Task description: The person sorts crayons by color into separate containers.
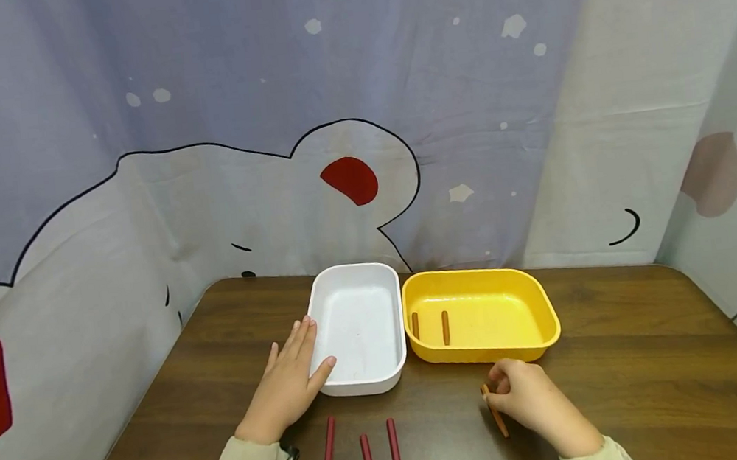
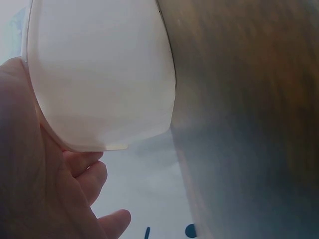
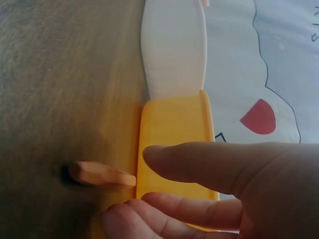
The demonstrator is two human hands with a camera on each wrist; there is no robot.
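My left hand [image 1: 290,385] rests on the left rim of a white tray [image 1: 358,327], fingers straight and spread, thumb over the near corner. In the left wrist view, the tray's pale side wall [image 2: 99,74] fills the upper left. My right hand [image 1: 524,396] is at an orange crayon [image 1: 495,412] on the table, just in front of a yellow tray [image 1: 487,355]. The right wrist view shows the thumb [image 3: 169,159] and fingers apart, with the crayon's end near the gap between them. Two orange-brown crayons [image 1: 446,328] lie inside the yellow tray at its left.
Three dark red crayons [image 1: 394,450] lie on the brown table [image 1: 653,351] in front of the white tray. Both trays stand side by side near the table's back edge. A printed curtain [image 1: 463,102] hangs behind and around the table.
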